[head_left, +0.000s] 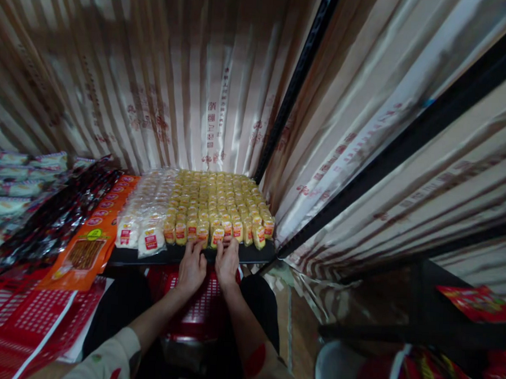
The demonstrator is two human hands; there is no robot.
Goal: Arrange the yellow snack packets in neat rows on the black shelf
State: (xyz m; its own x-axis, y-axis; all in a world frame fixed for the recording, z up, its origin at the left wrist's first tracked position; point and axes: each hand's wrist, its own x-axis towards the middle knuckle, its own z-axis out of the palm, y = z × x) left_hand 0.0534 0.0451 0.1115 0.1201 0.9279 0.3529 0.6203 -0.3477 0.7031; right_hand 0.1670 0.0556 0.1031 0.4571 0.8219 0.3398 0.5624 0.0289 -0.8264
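Note:
Rows of yellow snack packs in clear wrappers with red labels fill the right part of a black shelf. My left hand is at the front edge, fingers stretched forward, fingertips against the front row. Close beside it, my right hand touches the front of the same rows, fingers extended. Its fingertips are near one yellow pack that sticks out slightly. Neither hand visibly lifts a pack. To the left lie white snack packs in similar wrappers.
Left of the white packs are an orange snack bag, dark shiny packets and white-green packets. Red baskets stand below. A black post and printed curtain rise behind. A red packet lies at right.

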